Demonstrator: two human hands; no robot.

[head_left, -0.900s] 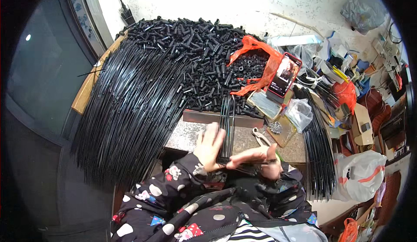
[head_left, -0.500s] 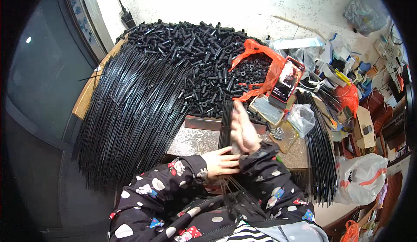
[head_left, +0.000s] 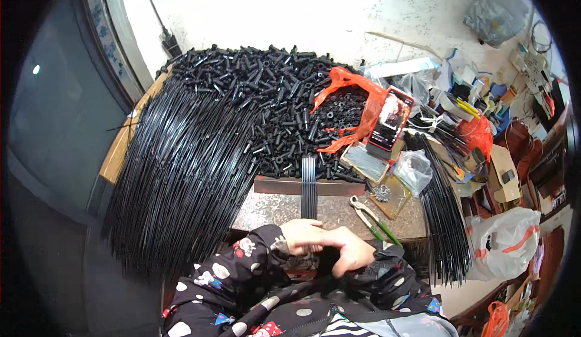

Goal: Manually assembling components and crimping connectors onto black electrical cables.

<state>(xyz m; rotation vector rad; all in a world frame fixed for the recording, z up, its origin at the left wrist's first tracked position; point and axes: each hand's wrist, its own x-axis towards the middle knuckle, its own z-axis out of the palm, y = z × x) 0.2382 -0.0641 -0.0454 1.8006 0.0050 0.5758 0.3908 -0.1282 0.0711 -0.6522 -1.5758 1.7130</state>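
Several thin black rods (head_left: 308, 193) lie side by side in a flat row, running from the heap of parts over a brown bar (head_left: 279, 185) toward me. At their near end, my left hand (head_left: 298, 234) is closed round them, its fingers partly hidden. My right hand (head_left: 354, 251) reaches across from the right, fingers stretched toward the left hand and overlapping it, thumb pointing down. Whether the right fingers touch the rods cannot be made out. Green-handled pincers (head_left: 374, 219) lie on the speckled tabletop (head_left: 266, 207) beside my right sleeve.
Small black tubular parts (head_left: 242, 74) are heaped at the back. Long black rods (head_left: 175, 173) cover the left; another bundle (head_left: 445, 216) hangs over the right edge. A phone (head_left: 391, 119) leans by a red plastic bag (head_left: 370, 122), near a clear-lidded box (head_left: 365, 160) and small metal pieces (head_left: 380, 193).
My right hand has dropped from beside the rods toward my body, meeting the left hand. The left hand stays near the rods' near end. The rods show flatter, and the pincers have come into view.
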